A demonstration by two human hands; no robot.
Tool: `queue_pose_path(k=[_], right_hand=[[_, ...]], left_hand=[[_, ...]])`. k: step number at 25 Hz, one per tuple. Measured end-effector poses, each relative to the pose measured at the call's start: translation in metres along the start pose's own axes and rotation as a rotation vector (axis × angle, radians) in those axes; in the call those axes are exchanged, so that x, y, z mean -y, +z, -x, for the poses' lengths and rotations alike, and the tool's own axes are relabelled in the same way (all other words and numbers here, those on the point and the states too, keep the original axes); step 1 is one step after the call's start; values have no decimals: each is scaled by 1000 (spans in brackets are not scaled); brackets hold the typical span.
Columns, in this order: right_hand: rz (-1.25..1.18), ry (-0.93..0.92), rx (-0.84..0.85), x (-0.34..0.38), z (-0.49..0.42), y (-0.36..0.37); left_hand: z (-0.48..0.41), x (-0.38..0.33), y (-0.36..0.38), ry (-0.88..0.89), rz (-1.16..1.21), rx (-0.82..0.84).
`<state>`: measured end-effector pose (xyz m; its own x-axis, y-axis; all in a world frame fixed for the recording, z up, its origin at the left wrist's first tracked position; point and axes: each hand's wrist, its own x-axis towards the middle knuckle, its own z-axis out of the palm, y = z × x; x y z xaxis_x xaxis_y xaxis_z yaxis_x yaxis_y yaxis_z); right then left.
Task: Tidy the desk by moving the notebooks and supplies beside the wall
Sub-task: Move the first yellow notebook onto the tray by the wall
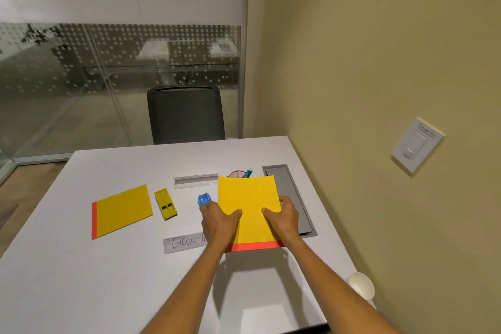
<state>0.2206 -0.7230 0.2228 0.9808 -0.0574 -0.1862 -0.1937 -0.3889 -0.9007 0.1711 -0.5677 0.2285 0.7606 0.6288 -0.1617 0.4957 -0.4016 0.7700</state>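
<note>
A yellow notebook with a red spine (250, 203) is lifted a little above the white desk (81, 279), casting a shadow below. My left hand (218, 222) grips its left edge and my right hand (284, 218) grips its right edge. A second yellow notebook with a red edge (122, 210) lies flat at the left. Beside it lies a yellow stapler (165, 203). A small blue tape dispenser (204, 199) sits just past my left hand. A red mesh pen cup (240, 173) with pens is partly hidden behind the held notebook.
The yellow wall (379, 89) runs along the desk's right side, with a light switch (416, 145). A grey cable tray (290, 192) is set into the desk near it. A clear sign holder (195, 180), a "CHECK-IN" label (184, 243), a white paper cup (362, 285) and a dark chair (185, 114) are nearby.
</note>
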Motion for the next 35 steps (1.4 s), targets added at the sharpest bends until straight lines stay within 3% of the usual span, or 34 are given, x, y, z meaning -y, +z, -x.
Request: queue_pose_path(k=[14,24,35], right_hand=[[60,91,17,-80,-235,-117],[143,106,30,-144,-361,-75],[376,66,18,-180,-415,-51]], left_hand=[[-77,-116,231,-30,17,140],[-172,-95,338,-166,-67,175],[-218,-80,394,-142,-70,175]])
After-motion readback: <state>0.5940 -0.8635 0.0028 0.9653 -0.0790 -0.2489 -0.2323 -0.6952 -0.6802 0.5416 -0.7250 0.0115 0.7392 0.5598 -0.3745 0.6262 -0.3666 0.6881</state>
